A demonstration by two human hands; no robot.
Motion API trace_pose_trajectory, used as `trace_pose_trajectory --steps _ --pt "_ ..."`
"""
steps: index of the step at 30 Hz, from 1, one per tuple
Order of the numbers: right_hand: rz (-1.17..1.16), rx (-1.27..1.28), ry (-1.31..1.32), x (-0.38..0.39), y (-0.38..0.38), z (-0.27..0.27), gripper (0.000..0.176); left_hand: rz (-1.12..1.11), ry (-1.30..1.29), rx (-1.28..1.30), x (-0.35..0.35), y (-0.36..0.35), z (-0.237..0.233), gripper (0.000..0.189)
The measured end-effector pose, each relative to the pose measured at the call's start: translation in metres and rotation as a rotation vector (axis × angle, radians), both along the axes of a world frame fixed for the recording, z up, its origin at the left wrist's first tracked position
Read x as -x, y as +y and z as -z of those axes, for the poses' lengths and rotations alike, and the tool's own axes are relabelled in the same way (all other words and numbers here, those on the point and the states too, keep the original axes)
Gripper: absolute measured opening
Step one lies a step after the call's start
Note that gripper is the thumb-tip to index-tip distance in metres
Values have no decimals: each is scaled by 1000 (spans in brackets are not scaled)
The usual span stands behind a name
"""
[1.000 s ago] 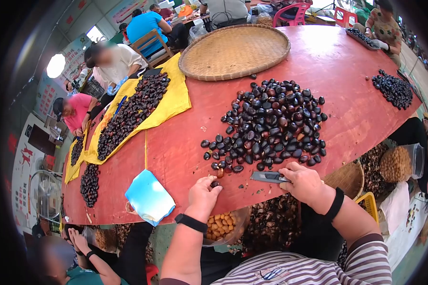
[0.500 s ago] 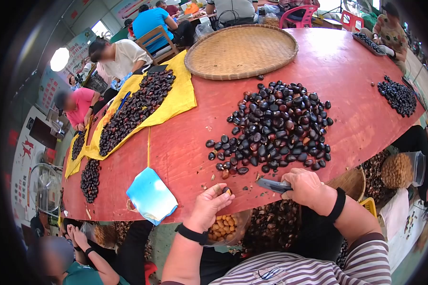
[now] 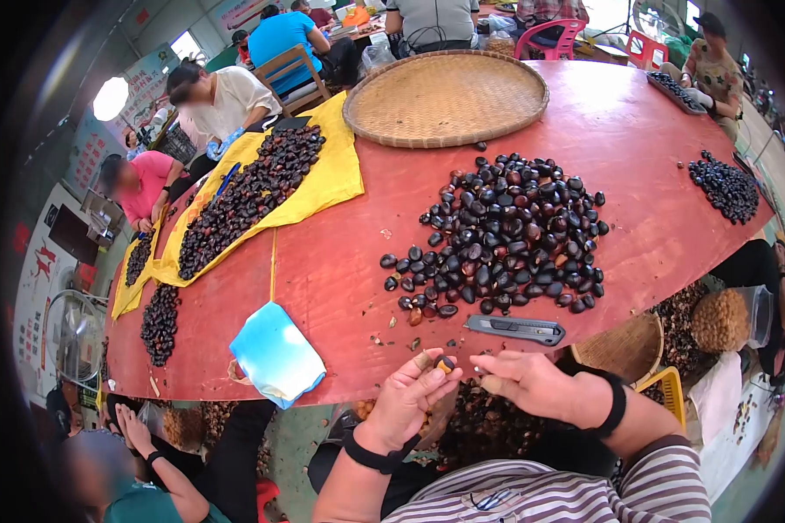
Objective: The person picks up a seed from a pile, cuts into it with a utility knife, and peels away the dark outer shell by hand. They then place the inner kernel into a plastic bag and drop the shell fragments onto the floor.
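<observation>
My left hand (image 3: 408, 397) pinches a nut (image 3: 444, 364) between thumb and fingers; its dark shell is partly off and a yellow-brown inside shows. Close to it on the right is my right hand (image 3: 536, 388), its fingers stretched toward the nut and not closed on anything I can make out. A grey utility knife (image 3: 515, 329) lies on the red table just above my right hand. Beyond the knife spreads a big pile of shiny dark nuts (image 3: 515, 235). Under my hands, below the table edge, there are a partly hidden bowl of peeled kernels and a heap of shells (image 3: 488, 427).
A round woven tray (image 3: 449, 96) sits at the far side. Blue-white folded cloth or mask (image 3: 277, 357) lies at left. Yellow sheets (image 3: 336, 174) carry more nuts. A basket (image 3: 624, 349) and yellow crate (image 3: 667, 392) stand low right. Other people sit around the table.
My right hand has let go of the utility knife, which now lies on the table, and has come left and down toward the nut. My left hand has shifted right with the nut.
</observation>
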State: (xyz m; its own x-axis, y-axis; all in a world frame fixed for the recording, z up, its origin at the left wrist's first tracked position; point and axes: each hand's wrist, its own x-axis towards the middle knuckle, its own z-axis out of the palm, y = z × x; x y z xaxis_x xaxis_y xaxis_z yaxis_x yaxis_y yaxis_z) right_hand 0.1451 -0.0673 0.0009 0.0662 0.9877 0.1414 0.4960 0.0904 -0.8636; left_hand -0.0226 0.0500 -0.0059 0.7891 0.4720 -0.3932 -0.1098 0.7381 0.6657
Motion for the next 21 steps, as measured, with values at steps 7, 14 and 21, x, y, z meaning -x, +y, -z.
trace_pose_trajectory --steps 7,14,21 --pt "56 -37 38 11 -5 4 30 -17 -43 -33 4 -19 -7 27" --pt "73 20 215 25 -17 -15 38 -4 13 -152 2 -34 -17 28" --pt "40 61 175 29 -19 -15 40 19 35 -376 5 -39 -20 30"
